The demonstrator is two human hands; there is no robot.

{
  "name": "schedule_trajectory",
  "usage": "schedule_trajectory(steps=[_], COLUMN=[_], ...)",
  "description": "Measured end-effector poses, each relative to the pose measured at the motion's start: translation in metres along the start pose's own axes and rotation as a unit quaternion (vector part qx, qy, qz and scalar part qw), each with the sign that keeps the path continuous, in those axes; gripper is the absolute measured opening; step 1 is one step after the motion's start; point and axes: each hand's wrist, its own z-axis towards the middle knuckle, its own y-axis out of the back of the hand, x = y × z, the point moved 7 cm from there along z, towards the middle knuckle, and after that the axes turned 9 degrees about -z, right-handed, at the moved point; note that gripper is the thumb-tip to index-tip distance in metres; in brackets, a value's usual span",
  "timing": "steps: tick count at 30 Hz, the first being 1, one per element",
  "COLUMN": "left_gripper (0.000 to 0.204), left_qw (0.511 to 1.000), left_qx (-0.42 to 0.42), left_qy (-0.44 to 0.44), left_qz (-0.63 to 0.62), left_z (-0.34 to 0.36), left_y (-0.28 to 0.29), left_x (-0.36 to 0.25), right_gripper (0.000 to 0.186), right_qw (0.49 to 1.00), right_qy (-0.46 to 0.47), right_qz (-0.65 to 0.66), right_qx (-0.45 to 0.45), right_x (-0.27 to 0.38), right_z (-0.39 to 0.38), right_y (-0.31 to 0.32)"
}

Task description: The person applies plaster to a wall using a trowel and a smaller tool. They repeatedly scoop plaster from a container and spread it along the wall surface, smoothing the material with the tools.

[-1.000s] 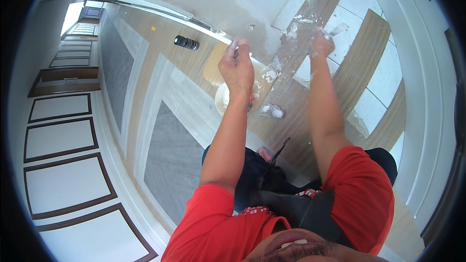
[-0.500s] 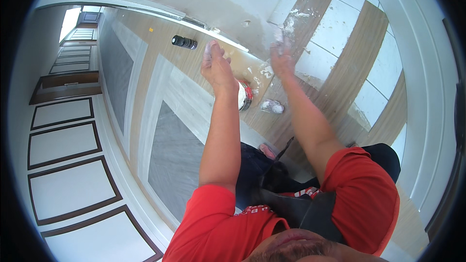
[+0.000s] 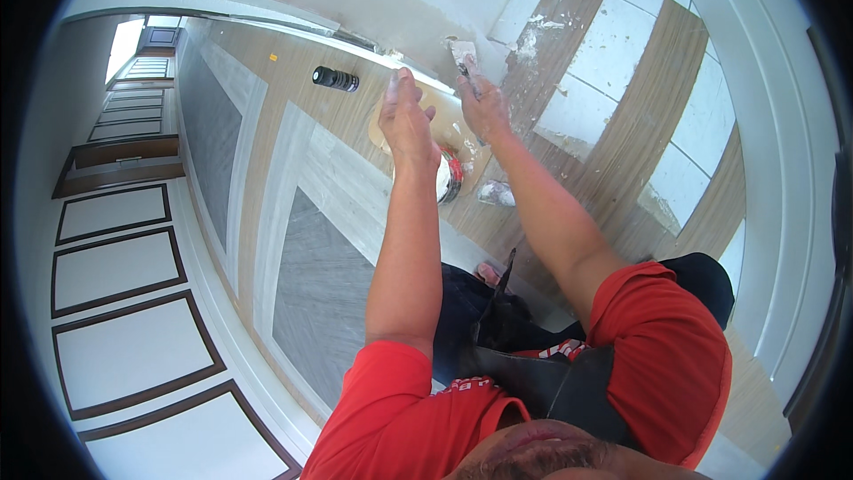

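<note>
My right hand (image 3: 485,108) grips a putty knife (image 3: 463,51), whose whitish blade is up against the lower wall (image 3: 382,9). A brownish damp-looking patch spreads over that part of the wall. Just left of it, my left hand (image 3: 407,124) is raised with fingers stretched out and thumb apart, and it holds nothing that I can see. Under my hands lies a tan board (image 3: 462,129) smeared with white compound. Beside my left wrist stands a tub of white compound (image 3: 451,176), partly hidden by the forearm. A plaster-smudged clear bundle or bag (image 3: 497,193) lies to its right.
A black cylindrical bottle (image 3: 336,78) lies on the wood-look floor by the skirting. Wood-look strips (image 3: 653,102) and white tiles (image 3: 622,31) with compound crumbs cover the right side. A white door frame (image 3: 764,169) curves at far right; panelled wall (image 3: 133,347) runs along the left.
My right hand has swung left with the putty knife, coming closer to my left hand. The left hand has shifted slightly right.
</note>
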Motion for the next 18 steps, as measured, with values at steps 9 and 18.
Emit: schedule_trajectory(steps=[9, 18], left_gripper=[0.083, 0.086], left_qw=[0.999, 0.999], left_qx=[0.029, 0.045], left_qy=[0.009, 0.009], left_qz=[0.022, 0.018], left_z=[0.003, 0.005], left_y=[-0.009, -0.011], left_x=[0.002, 0.005], right_gripper=[0.053, 0.051], right_qw=[0.998, 1.0], right_qy=[-0.031, -0.021], right_qz=[-0.039, 0.001], right_qx=[0.036, 0.011], right_x=[0.002, 0.003], right_z=[0.001, 0.001], right_y=[0.004, 0.001])
